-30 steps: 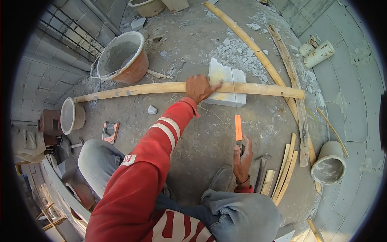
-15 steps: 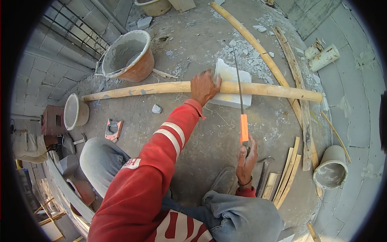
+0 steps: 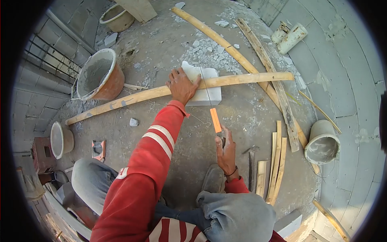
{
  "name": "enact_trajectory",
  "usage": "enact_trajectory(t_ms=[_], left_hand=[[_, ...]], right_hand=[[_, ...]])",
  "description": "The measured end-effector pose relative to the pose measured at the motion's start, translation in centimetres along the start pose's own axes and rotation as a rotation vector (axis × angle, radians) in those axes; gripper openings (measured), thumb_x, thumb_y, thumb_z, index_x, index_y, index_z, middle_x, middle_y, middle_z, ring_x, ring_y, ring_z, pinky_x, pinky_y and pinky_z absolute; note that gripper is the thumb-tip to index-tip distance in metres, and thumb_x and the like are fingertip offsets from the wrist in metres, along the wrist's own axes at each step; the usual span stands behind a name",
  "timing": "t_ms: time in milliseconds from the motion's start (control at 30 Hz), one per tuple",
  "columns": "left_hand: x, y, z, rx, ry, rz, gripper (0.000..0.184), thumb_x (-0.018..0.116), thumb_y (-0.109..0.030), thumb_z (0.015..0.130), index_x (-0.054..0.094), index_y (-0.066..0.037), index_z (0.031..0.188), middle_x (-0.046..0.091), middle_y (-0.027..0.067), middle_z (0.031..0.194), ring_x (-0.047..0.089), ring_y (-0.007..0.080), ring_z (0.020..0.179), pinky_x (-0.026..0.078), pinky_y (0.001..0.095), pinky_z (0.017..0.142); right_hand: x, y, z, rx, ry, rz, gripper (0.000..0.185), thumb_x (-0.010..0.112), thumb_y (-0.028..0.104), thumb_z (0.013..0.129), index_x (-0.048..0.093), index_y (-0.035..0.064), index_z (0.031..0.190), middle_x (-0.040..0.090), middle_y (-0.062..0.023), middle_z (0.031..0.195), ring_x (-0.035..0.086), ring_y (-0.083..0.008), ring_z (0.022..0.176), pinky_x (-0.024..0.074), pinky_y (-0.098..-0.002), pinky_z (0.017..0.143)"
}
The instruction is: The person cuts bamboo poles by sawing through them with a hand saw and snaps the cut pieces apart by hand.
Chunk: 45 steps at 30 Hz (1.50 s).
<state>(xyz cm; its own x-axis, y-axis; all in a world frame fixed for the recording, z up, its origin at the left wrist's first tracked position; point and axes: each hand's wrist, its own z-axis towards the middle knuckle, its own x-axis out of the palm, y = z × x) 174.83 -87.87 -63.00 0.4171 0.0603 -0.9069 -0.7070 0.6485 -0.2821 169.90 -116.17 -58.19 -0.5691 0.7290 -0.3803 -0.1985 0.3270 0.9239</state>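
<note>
My left hand (image 3: 182,86) presses down on a long bamboo pole (image 3: 141,96), its fingers wrapped over it. Beneath the pole lies a white block (image 3: 208,97), just right of that hand. My right hand (image 3: 227,151) is closed round the dark handle of a saw with an orange section (image 3: 215,120). The thin saw blade points away from me and lies across the pole over the block.
Orange bucket (image 3: 113,82) at upper left, small pail (image 3: 67,140) below it. A second bamboo pole (image 3: 242,60) and a plank (image 3: 258,50) cross at right. Bamboo strips (image 3: 275,161), a hammer (image 3: 252,161) and a tipped bucket (image 3: 322,148) lie nearer. Rubble (image 3: 207,50) is scattered ahead.
The view has shifted, and the pole now slants up to the right. Both hands keep their holds; the saw blade has moved relative to the pole and tilts more to the left.
</note>
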Motion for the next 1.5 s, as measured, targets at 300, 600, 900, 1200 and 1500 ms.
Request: enact_trajectory(t_ms=[300,600,900,1200,1500], left_hand=[[0.1,-1.1,-0.2,0.016,0.097,-0.043,0.082,0.064,-0.066,0.085,0.051,-0.007,0.140,0.052,0.0241,0.136,0.057,0.0419,0.125,0.044,0.0585,0.097],[-0.1,-0.4,-0.2,0.076,0.124,-0.066,0.084,0.064,-0.068,0.084,0.048,-0.010,0.142,0.052,0.0238,0.135,0.061,0.0435,0.120,0.045,0.0567,0.098],[-1.0,4.8,2.0,-0.077,0.173,-0.029,0.067,0.058,-0.063,0.092,0.063,-0.001,0.118,0.070,0.0267,0.104,0.070,0.0438,0.097,0.055,0.0518,0.085],[-1.0,4.5,1.6,-0.131,0.144,-0.098,0.047,0.060,-0.048,0.090,0.069,-0.002,0.098,0.072,0.0256,0.082,0.072,0.0443,0.080,0.057,0.0526,0.075],[-0.7,2.6,1.3,-0.107,0.097,-0.170,0.046,0.064,-0.042,0.089,0.061,-0.005,0.114,0.071,0.0223,0.106,0.069,0.0406,0.103,0.052,0.0551,0.090]], right_hand=[[-0.7,0.0,-0.4,0.011,0.098,0.030,0.061,0.053,0.042,0.105,0.043,-0.0004,0.147,0.065,-0.0274,0.122,0.070,-0.0413,0.104,0.0525,-0.0443,0.088],[-0.1,0.4,-0.9,0.076,0.068,0.043,0.066,0.048,0.049,0.106,0.043,-0.0017,0.147,0.065,-0.0239,0.117,0.067,-0.0276,0.081,0.0506,-0.0393,0.081],[1.0,-1.8,-1.4,0.028,-0.075,0.126,0.056,0.053,0.047,0.105,0.046,0.0002,0.135,0.047,0.0027,0.069,0.042,-0.0060,0.060,0.0314,-0.0251,0.055],[1.3,-2.6,-1.3,0.016,-0.058,0.063,0.051,0.055,0.047,0.104,0.056,-0.0028,0.114,0.041,-0.0082,0.063,0.041,-0.0153,0.058,0.0335,-0.0360,0.054],[1.1,-2.4,-1.1,0.022,-0.103,0.117,0.048,0.054,0.046,0.104,0.055,-0.0016,0.111,0.044,-0.0062,0.062,0.042,-0.0138,0.058,0.0338,-0.0352,0.053]])
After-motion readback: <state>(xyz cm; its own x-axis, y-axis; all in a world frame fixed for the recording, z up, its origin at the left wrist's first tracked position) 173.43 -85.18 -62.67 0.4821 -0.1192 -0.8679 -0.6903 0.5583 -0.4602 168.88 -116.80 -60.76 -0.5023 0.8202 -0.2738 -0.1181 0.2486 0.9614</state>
